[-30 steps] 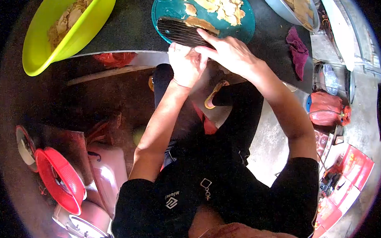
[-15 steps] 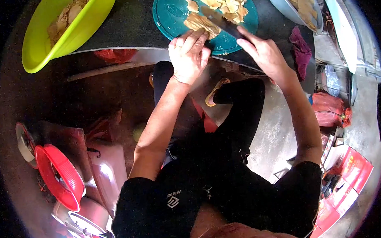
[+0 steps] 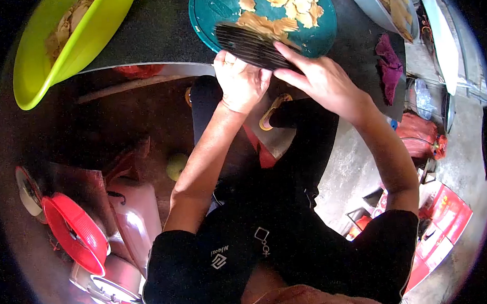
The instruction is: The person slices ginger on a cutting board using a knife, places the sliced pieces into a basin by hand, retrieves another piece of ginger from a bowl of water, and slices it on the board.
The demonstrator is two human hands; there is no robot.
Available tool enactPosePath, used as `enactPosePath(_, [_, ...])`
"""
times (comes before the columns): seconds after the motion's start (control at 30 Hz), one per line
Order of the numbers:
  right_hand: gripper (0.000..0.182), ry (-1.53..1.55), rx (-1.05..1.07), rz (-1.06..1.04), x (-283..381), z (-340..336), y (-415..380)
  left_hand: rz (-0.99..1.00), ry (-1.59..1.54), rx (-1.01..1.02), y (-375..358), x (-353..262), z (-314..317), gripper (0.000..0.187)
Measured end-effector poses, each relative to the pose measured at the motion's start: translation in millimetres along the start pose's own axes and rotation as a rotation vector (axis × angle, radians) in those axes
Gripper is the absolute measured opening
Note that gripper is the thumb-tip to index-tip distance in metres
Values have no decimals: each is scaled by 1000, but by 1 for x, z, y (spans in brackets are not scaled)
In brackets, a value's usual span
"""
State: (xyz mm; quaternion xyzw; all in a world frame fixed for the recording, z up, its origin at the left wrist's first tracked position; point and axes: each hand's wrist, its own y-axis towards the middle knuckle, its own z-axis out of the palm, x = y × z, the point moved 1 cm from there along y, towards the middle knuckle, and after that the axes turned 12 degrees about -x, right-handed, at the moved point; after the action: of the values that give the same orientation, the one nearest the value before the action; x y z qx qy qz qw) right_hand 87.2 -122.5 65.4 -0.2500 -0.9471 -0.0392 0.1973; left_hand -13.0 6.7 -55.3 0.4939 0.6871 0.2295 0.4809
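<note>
Left hand [image 3: 241, 82]: curled at the near rim of the teal board, fingers closed around the near end of the dark ridged blade; exact grip partly hidden by the knuckles.
Right hand [image 3: 319, 79]: just beside the left, fingers stretched forward and pressed flat on top of the blade, not wrapped round it.
Dark ridged blade [image 3: 250, 44]: lying slantwise across the near half of the board, under the fingertips of both hands, touching the tan slices.
Tan slices [image 3: 274, 25]: heaped just beyond the blade, more scattered toward the far rim.
Teal cutting board [image 3: 209, 14]: round, on the dark surface [image 3: 164, 31], directly ahead of both hands.
Lime-green bowl [image 3: 52, 62]: well to the left, holding pale pieces.
Grey basin [image 3: 380, 10]: far right, holding similar pieces.
Maroon cloth [image 3: 389, 66]: crumpled on the surface, right of the right hand.
Red basket [image 3: 74, 233]: low on the floor, left side.
</note>
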Motion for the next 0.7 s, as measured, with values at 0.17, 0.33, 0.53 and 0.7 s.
enactPosePath(0.17, [62, 5, -9, -18, 7, 20, 30, -40, 54, 28, -1, -1, 0, 33])
enactPosePath(0.33, [65, -127, 70, 170, 12, 1, -6, 33, 20, -39, 3, -2, -3, 23])
enactPosePath(0.53, [61, -72, -69, -11, -13, 6, -15, 37, 11, -91, 7, -4, 0, 14])
enactPosePath(0.7, [60, -22, -81, -42, -20, 20, 53, 12, 55, -51, 12, -10, -2, 26])
